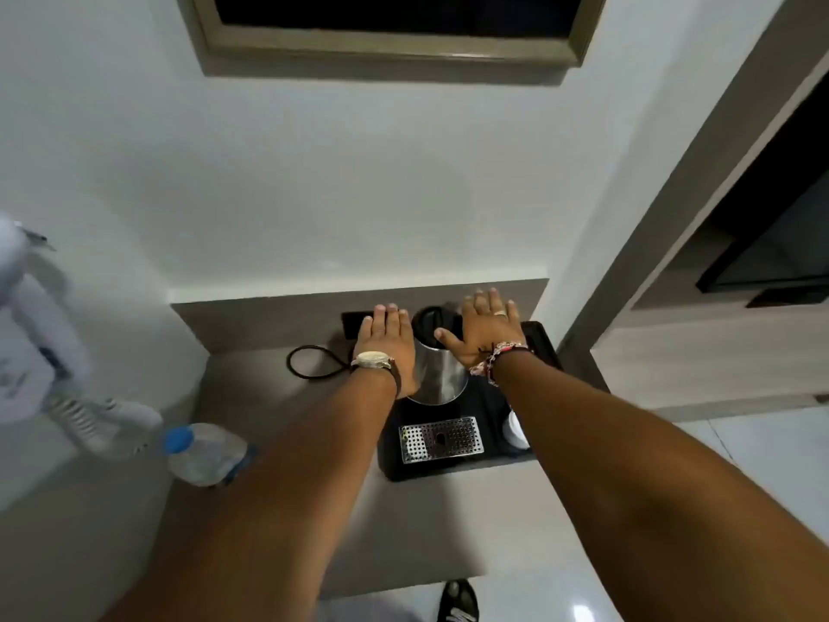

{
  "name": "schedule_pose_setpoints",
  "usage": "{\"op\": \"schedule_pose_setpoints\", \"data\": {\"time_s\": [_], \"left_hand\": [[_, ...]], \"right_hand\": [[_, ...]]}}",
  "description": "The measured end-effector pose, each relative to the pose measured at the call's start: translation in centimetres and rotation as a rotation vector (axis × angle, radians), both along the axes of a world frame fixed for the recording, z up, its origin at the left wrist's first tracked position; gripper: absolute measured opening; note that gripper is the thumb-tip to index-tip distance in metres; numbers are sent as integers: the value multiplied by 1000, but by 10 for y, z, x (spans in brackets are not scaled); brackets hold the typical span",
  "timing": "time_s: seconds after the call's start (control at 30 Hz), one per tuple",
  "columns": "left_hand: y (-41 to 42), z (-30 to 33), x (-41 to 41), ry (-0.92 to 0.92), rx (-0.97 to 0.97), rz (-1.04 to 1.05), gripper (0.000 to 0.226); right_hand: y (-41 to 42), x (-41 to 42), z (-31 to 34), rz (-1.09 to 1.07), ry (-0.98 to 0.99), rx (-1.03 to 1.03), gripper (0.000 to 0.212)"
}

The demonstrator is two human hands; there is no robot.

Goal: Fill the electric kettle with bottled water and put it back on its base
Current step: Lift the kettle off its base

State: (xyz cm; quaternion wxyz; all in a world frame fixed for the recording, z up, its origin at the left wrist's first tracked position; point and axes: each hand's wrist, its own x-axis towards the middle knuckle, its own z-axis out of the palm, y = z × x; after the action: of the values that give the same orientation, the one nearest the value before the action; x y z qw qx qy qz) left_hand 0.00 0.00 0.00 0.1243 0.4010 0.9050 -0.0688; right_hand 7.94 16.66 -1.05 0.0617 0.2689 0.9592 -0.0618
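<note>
A steel electric kettle (439, 372) with a black lid stands at the back of a black tray (489, 455) on the grey counter; its base is hidden under it. My left hand (388, 347) is flat, fingers together, just left of the kettle body. My right hand (489, 332) is spread open to the kettle's right, its thumb reaching over the lid's edge. Neither hand grips anything. A clear water bottle (204, 453) with a blue cap stands at the counter's left front, its cap on.
A black power cord (314, 361) loops on the counter left of the kettle. A perforated metal drip plate (442, 439) lies on the tray, a white cup (516, 430) at its right edge. A white wall-mounted hair dryer (31, 338) hangs at left.
</note>
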Motion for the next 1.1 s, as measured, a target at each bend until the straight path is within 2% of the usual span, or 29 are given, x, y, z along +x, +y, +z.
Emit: {"op": "schedule_pose_setpoints", "data": {"time_s": [0.13, 0.27, 0.4, 0.53, 0.63, 0.73, 0.8, 1.1], "left_hand": [[8, -16, -4, -22, 12, 96, 117], [8, -29, -4, -6, 43, 119, 139], [10, -34, -6, 3, 102, 127, 150], [11, -42, -10, -19, 149, 131, 153], [13, -48, -8, -93, 212, 188, 156], [14, -54, -4, -254, 377, 270, 152], [17, -56, -1, -341, 513, 330, 145], [9, -40, 12, -338, 624, 342, 130]], "right_hand": [[2, -14, -11, -82, 35, -81, 95], [7, -31, -3, -124, 99, -167, 69], [16, -31, 2, -89, 132, -289, 61], [28, -21, -2, -155, 260, -480, 67], [36, -10, -11, -244, 473, -627, 65], [37, -1, -23, -325, 694, -754, 62], [36, 2, -27, -330, 757, -774, 60], [31, 9, -20, -260, 734, -783, 55]]}}
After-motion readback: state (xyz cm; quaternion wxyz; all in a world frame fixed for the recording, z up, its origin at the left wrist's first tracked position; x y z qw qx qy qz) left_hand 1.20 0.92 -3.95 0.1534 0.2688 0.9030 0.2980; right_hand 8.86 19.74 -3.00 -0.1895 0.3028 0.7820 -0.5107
